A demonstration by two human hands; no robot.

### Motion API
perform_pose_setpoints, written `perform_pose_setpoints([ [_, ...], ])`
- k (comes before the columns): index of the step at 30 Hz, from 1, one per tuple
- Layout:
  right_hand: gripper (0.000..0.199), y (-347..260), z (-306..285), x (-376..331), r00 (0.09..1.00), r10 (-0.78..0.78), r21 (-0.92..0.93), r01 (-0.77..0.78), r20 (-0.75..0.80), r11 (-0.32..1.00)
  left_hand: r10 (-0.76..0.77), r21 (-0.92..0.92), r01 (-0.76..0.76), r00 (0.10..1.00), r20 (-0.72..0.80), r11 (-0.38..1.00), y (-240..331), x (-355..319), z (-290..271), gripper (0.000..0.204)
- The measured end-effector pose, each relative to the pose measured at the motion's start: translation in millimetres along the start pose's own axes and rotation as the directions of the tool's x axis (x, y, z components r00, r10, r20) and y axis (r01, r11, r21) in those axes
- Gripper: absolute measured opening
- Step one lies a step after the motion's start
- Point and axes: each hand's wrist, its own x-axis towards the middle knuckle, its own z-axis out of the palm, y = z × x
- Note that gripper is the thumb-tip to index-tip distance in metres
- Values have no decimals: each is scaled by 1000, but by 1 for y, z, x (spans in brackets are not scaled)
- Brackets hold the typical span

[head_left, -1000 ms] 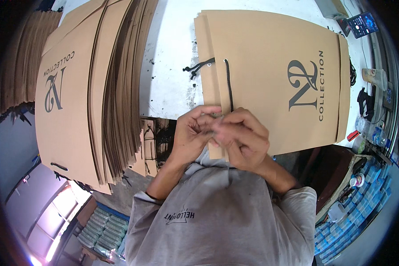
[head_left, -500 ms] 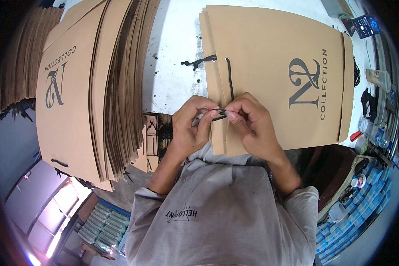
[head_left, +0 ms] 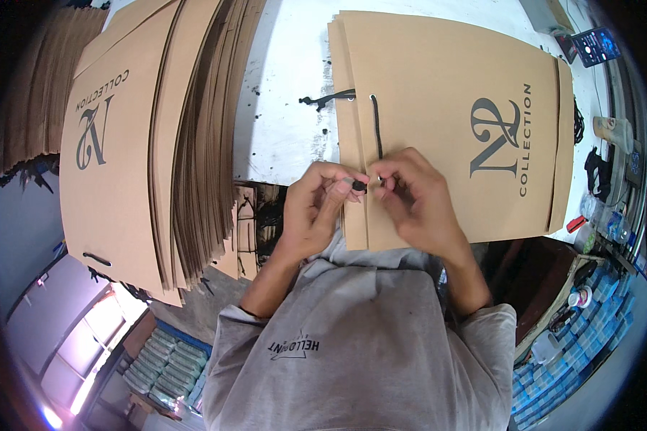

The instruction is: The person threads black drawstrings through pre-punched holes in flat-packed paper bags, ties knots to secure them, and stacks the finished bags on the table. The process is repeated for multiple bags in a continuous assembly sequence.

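A brown paper bag [head_left: 424,136] with black print lies on top of a small pile of like bags in front of me. Its black cord handle [head_left: 377,129] comes out of an eyelet and runs down under my right fingers. At the bag's left edge, my left hand [head_left: 315,205] pinches a small black knotted cord end [head_left: 359,185] between thumb and fingertips. Just to its right, my right hand [head_left: 420,201] is closed over the bag, thumb against fingers. What sits between those fingertips is mostly hidden. Another knotted cord [head_left: 325,99] sticks out farther up the edge.
A tall stack of brown bags [head_left: 122,158] leans on the left, with more bags [head_left: 43,86] behind it. The white table [head_left: 284,86] has black scraps on it. A phone [head_left: 595,47], a plastic cup [head_left: 612,132] and a red object [head_left: 576,221] are along the right.
The loop of cord stretched between my hands is gone from sight. My fingertips have parted slightly, and a dark knot now shows in the left ones. The bags have shifted slightly in view.
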Motion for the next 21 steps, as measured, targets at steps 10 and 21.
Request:
perform_pose_setpoints([
  [10,32,-13,-7,6,961,-255,-228,274,108,934,11,28,-4,968,-250,1000,5,-7,-31,8],
  [21,71,5,-110,-25,967,-201,-568,79,-155,819,48,416,122,926,-374,901,-4,22,-17,25],
])
